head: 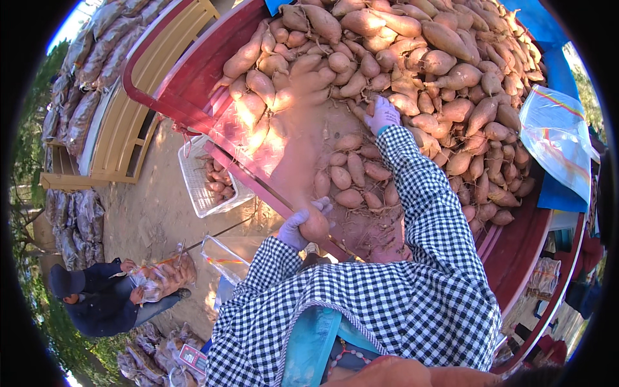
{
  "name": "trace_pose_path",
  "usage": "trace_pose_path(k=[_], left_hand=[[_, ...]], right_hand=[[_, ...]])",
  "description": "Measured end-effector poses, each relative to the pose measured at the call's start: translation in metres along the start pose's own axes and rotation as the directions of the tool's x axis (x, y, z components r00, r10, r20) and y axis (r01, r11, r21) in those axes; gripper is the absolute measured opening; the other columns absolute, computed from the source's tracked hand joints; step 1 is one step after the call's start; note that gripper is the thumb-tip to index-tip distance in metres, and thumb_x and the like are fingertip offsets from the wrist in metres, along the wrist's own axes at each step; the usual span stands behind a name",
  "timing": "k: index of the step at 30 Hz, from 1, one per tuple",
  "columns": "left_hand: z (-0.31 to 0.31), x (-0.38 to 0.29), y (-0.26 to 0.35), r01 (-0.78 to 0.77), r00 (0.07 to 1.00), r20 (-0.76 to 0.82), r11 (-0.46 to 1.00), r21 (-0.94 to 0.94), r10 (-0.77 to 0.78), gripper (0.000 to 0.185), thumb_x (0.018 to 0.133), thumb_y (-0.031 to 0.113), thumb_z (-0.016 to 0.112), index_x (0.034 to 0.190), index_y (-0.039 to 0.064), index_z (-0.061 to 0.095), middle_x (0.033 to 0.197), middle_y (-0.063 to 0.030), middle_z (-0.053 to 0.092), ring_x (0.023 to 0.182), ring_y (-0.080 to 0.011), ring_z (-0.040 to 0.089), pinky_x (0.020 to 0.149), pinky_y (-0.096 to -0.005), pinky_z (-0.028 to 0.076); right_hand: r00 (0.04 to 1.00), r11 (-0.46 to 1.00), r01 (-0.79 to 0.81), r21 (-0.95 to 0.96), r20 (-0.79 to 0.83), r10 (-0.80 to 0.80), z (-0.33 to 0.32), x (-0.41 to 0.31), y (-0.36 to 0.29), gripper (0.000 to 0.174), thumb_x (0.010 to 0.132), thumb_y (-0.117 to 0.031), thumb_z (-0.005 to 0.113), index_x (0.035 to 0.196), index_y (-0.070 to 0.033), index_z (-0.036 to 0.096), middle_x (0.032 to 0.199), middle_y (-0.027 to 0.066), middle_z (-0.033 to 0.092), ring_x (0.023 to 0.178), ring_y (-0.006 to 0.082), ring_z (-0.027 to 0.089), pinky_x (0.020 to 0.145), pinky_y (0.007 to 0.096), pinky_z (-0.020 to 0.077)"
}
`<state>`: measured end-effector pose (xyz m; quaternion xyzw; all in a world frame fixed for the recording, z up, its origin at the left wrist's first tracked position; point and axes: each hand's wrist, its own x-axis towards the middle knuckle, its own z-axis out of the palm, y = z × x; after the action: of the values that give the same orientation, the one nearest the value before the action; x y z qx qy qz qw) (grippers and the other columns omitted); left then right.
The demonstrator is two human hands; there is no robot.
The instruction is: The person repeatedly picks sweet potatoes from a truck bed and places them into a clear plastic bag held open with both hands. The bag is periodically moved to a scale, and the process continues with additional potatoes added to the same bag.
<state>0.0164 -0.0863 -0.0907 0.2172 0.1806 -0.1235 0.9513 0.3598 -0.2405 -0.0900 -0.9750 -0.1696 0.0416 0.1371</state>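
Observation:
My left hand (296,229), in a pale purple glove, is closed around a sweet potato (314,226) close to my body, above the edge of the red truck bed (261,186). My right hand (383,115), gloved the same way, reaches forward to the large heap of sweet potatoes (452,80); its fingers are at a small reddish sweet potato (371,107), and whether they grip it I cannot tell. Several smaller sweet potatoes (355,167) lie on the bed floor between my hands. A pinkish blur covers part of the view above my left hand.
A white plastic crate (197,193) holding sweet potatoes stands on the ground beyond the bed's edge. At left, a person (104,295) holds a filled clear bag (167,275). Bagged produce (113,43) is stacked on a tan truck bed (128,104). Clear plastic bags (556,130) hang at right.

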Motion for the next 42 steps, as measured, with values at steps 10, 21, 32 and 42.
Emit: trace_pose_path(k=[10,21,32,42], left_hand=[[0.034,0.014,0.019,-0.066,0.977,0.208,0.989,0.132,0.038,0.058,0.07,0.04,0.074,0.107,-0.002,0.058,0.119,-0.0133,0.055,0.104,-0.0267,0.059,0.087,-0.0381,0.052],[0.03,-0.047,0.005,-0.022,0.986,0.164,0.969,0.247,-0.019,0.063,0.065,0.043,0.076,0.106,0.0,0.058,0.102,-0.0122,0.062,0.094,-0.0248,0.062,0.085,-0.0357,0.051],[0.028,-0.088,-0.024,-0.366,0.93,0.268,0.591,0.719,0.25,0.072,0.06,0.037,0.085,0.114,-0.003,0.059,0.13,-0.0159,0.041,0.11,-0.0263,0.052,0.096,-0.0351,0.043],[-0.141,-0.208,-0.006,-0.563,0.612,-0.568,0.807,0.176,0.551,0.061,0.073,0.026,0.075,0.124,0.001,0.05,0.11,-0.0086,0.06,0.101,-0.0215,0.058,0.09,-0.0351,0.048]], right_hand=[[0.923,-0.156,-0.283,0.946,0.225,-0.311,-0.019,-0.205,-0.062,0.031,0.094,-0.024,0.053,0.113,0.0,0.057,0.112,0.0091,0.057,0.104,0.019,0.054,0.098,0.0296,0.0386],[0.933,0.066,-0.305,0.95,0.312,-0.177,-0.012,-0.241,-0.101,0.037,0.096,-0.024,0.048,0.118,0.004,0.058,0.117,0.0121,0.062,0.112,0.0201,0.053,0.102,0.0312,0.0374],[0.719,-0.034,-0.649,0.76,0.598,-0.355,0.015,-0.241,-0.094,0.036,0.098,-0.022,0.045,0.128,-0.002,0.049,0.116,0.0151,0.061,0.106,0.0242,0.059,0.087,0.034,0.0518],[0.867,0.722,-0.264,0.639,0.485,-0.112,0.063,-0.235,-0.015,0.058,0.093,-0.02,0.058,0.141,-0.002,0.031,0.132,0.0139,0.049,0.115,0.0223,0.052,0.091,0.0281,0.0433]])
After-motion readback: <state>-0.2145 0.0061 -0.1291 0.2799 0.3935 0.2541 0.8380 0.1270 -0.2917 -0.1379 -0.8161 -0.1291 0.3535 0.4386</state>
